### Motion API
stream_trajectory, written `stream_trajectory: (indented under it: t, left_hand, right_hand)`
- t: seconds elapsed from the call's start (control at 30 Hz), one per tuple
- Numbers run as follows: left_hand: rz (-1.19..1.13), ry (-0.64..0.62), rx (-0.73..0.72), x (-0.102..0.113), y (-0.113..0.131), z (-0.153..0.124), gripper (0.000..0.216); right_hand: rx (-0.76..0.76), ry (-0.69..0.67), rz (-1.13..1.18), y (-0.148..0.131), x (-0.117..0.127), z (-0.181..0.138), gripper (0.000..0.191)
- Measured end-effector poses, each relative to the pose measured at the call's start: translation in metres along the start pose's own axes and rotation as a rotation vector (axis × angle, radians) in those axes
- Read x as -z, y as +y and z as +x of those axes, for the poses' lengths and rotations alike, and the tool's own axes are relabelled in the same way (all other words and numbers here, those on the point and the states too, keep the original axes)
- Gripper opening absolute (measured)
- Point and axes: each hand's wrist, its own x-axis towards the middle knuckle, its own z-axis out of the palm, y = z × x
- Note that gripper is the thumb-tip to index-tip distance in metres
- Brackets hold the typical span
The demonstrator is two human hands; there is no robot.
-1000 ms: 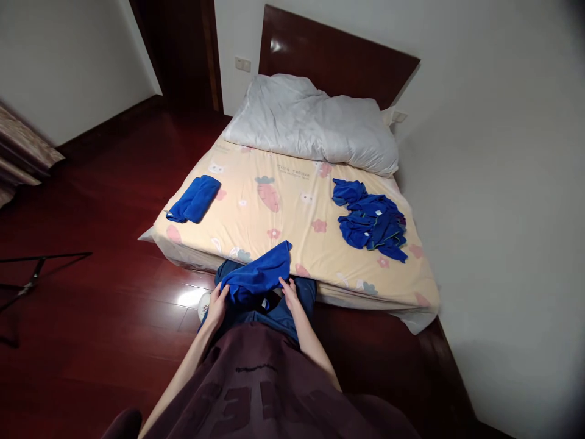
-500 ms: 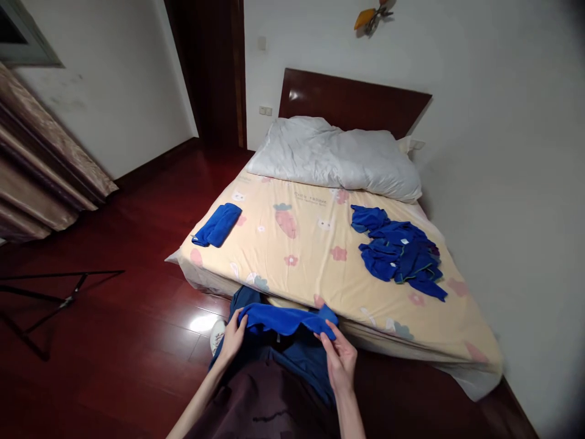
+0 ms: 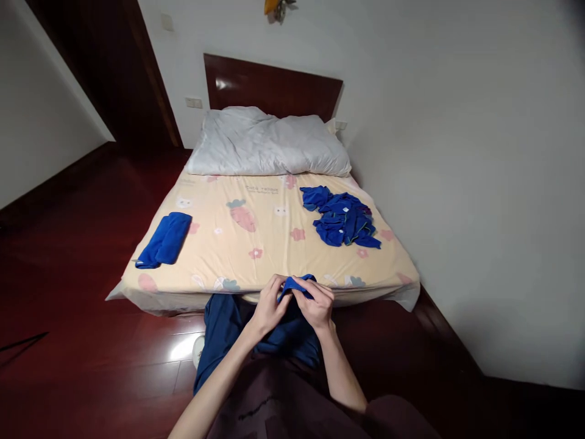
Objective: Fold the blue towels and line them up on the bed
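Observation:
My left hand (image 3: pixel 269 310) and my right hand (image 3: pixel 316 305) are close together in front of my lap, near the foot of the bed. Both are closed on a small blue towel (image 3: pixel 292 284), bunched between the fingers and partly hidden by them. On the left side of the bed lie folded blue towels (image 3: pixel 169 239), side by side. A crumpled heap of blue towels (image 3: pixel 345 218) with small white tags and greenish edging is spread on the right side of the bed.
The bed has a cream patterned sheet (image 3: pixel 214 256), a grey-white quilt (image 3: pixel 274 143) at its head and a dark wooden headboard (image 3: pixel 274 85). A white wall (image 3: pixel 479 183) runs along the right. A thin black leg (image 3: pixel 25 341) shows on the floor at lower left.
My hands have come together, gathering the blue towel that was stretched between them. The view has turned right, so the curtain is out of sight. The towels on the bed stay put.

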Motion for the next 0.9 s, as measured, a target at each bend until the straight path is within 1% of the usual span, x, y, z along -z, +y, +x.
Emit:
stream_trajectory:
  t: [0.07, 0.17, 0.27, 0.37, 0.43, 0.5, 0.57, 0.6, 0.67, 0.77, 0.83, 0.9]
  left_hand:
    - [-0.001, 0.007, 0.001, -0.004, -0.004, 0.003, 0.024]
    - [0.015, -0.009, 0.034, -0.005, -0.024, -0.006, 0.035]
    - [0.075, -0.049, 0.111, -0.002, -0.058, -0.024, 0.043]
    - [0.191, -0.047, 0.252, 0.013, -0.098, -0.045, 0.045]
    - [0.281, -0.003, 0.337, 0.033, -0.123, -0.060, 0.044]
    - [0.364, 0.084, 0.408, 0.058, -0.143, -0.073, 0.042]
    - [0.419, 0.189, 0.469, 0.087, -0.156, -0.084, 0.040]
    - [0.436, 0.235, 0.491, 0.101, -0.159, -0.088, 0.039]
    - [0.475, 0.306, 0.499, 0.129, -0.160, -0.093, 0.040]
    - [0.588, 0.398, 0.441, 0.168, -0.151, -0.093, 0.039]
    - [0.677, 0.451, 0.402, 0.192, -0.142, -0.091, 0.037]
    - [0.753, 0.481, 0.381, 0.213, -0.134, -0.091, 0.035]
  right_hand:
    - [0.014, 0.020, -0.051, 0.003, 0.009, 0.002, 0.021]
    - [0.009, 0.039, -0.126, 0.014, 0.022, 0.002, 0.018]
    - [-0.038, 0.097, -0.203, 0.026, 0.030, 0.005, 0.015]
    - [-0.143, 0.229, -0.267, 0.037, 0.034, 0.015, 0.016]
    - [-0.241, 0.373, -0.292, 0.045, 0.040, 0.024, 0.023]
    - [-0.333, 0.507, -0.298, 0.055, 0.047, 0.034, 0.033]
    - [-0.405, 0.568, -0.276, 0.065, 0.055, 0.039, 0.041]
    - [-0.433, 0.568, -0.252, 0.070, 0.058, 0.040, 0.044]
    - [-0.487, 0.531, -0.193, 0.080, 0.062, 0.036, 0.047]
    - [-0.556, 0.489, -0.103, 0.094, 0.065, 0.026, 0.049]
    - [-0.606, 0.508, -0.051, 0.102, 0.067, 0.021, 0.050]
    - [-0.662, 0.559, -0.015, 0.108, 0.070, 0.018, 0.047]
